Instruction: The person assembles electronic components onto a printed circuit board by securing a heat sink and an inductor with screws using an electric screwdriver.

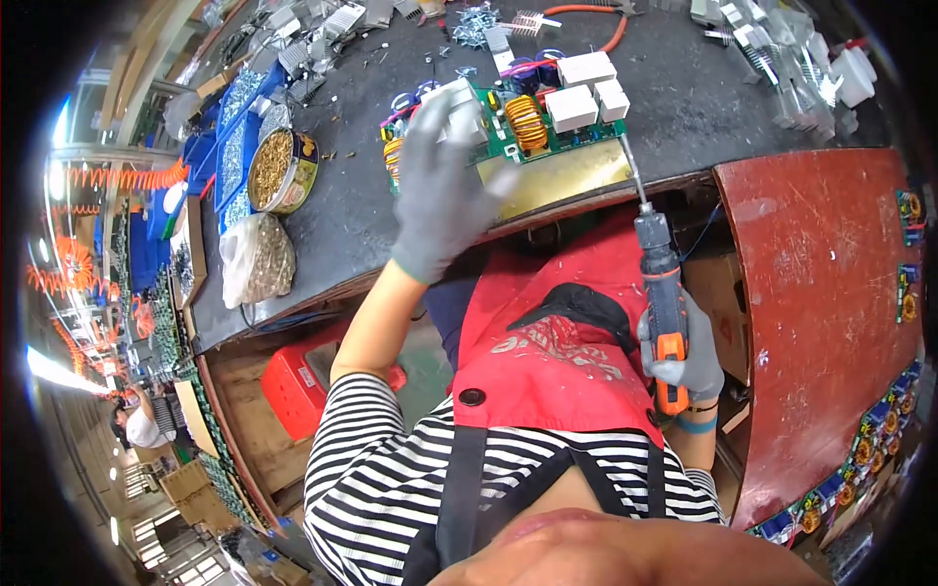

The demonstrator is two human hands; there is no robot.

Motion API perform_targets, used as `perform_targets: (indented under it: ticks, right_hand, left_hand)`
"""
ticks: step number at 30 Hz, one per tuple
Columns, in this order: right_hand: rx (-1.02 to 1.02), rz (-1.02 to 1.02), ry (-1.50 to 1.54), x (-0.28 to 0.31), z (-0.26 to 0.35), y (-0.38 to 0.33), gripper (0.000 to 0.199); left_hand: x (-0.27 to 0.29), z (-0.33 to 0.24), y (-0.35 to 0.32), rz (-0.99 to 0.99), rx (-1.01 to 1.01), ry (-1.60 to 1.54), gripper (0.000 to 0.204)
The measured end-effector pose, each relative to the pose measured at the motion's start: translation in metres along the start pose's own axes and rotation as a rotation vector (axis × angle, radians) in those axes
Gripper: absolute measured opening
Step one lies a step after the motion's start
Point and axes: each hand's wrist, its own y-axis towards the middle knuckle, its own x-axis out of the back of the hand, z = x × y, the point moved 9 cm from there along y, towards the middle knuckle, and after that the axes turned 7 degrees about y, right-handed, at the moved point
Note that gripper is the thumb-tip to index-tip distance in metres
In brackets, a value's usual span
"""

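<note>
A green circuit board (500,146) with copper coils, white box-shaped parts and a brass-coloured metal plate (562,181) along its near side sits at the bench's front edge. My left hand (442,190), in a grey glove, is over the board's left part with fingers stretched and thumb apart; it hides some of the board, and whether it touches cannot be told. In my gloved right hand (696,352) is a black and orange power screwdriver (664,303). Its long bit (635,174) points away from me, its tip at the board's right end.
At the left stand a round tin of brass-coloured screws (277,171), blue bins of silver screws (234,146) and a plastic bag (256,259). Metal heatsinks (327,29) lie far left, more (791,73) far right. A red panel (821,322) borders my right; a red stool (293,391) is below the bench.
</note>
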Motion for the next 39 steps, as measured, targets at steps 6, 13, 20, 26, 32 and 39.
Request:
perform_targets:
  ticks: [6,13,20,26,32,39]
  right_hand:
    - [0.096,-0.053,-0.169,-0.001,0.006,0.009,0.065]
    - [0.343,-0.454,-0.756,0.023,0.115,0.08,0.095]
    - [0.337,-0.537,-1.439,0.052,0.168,0.181,0.085]
    - [0.251,-0.713,-1.78,0.047,0.16,0.172,0.069]
    - [0.524,-0.843,-1.797,0.002,0.178,0.131,0.068]
    - [0.843,-0.655,-1.737,-0.083,0.193,0.096,0.066]
  left_hand:
    - [0.035,0.08,-0.047,-0.092,0.232,0.026,0.044]
    - [0.059,0.103,-0.077,-0.08,0.265,0.034,0.028]
    - [0.14,0.188,-0.087,-0.114,0.402,0.356,0.022]
    - [0.21,0.41,-0.139,0.183,0.918,0.586,0.033]
    - [0.127,0.487,-0.167,0.633,0.938,0.181,0.044]
    - [0.109,0.496,-0.169,0.715,0.887,0.287,0.027]
